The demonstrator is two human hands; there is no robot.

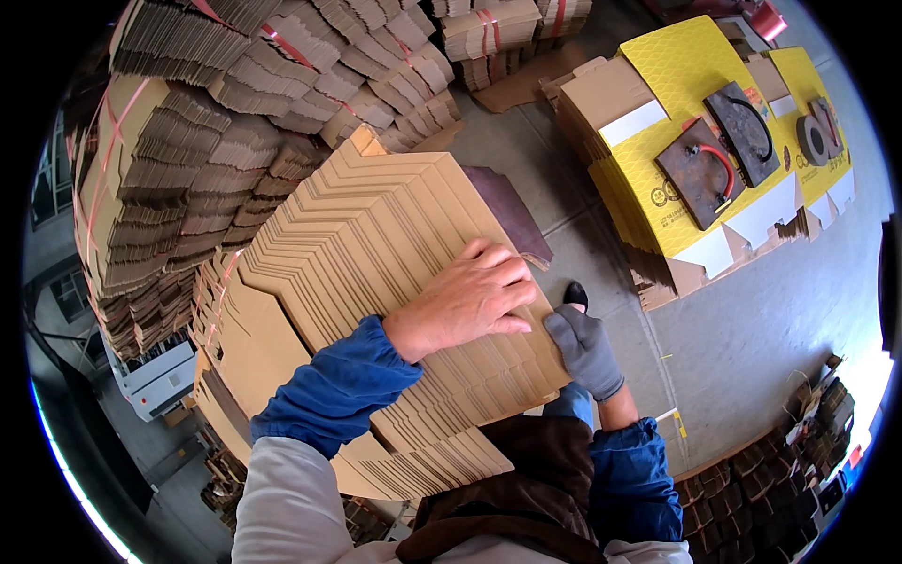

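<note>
A thick stack of flat brown cardboard blanks (376, 235) lies tilted in front of me, its stepped edges fanned out. My bare left hand (467, 299) rests palm down on top of the stack near its right edge, fingers apart. My right hand (583, 346), in a grey glove, grips the stack's lower right corner from the side. Both forearms wear blue sleeve covers.
Strapped bundles of folded cardboard (197, 132) pile up at left and top. A yellow printed cardboard stack (658, 160) lies on the concrete floor (752, 320) at upper right, weighted with dark metal plates (700, 169). A dark board (512, 216) sits beneath the stack. More cartons (752, 479) lie at lower right.
</note>
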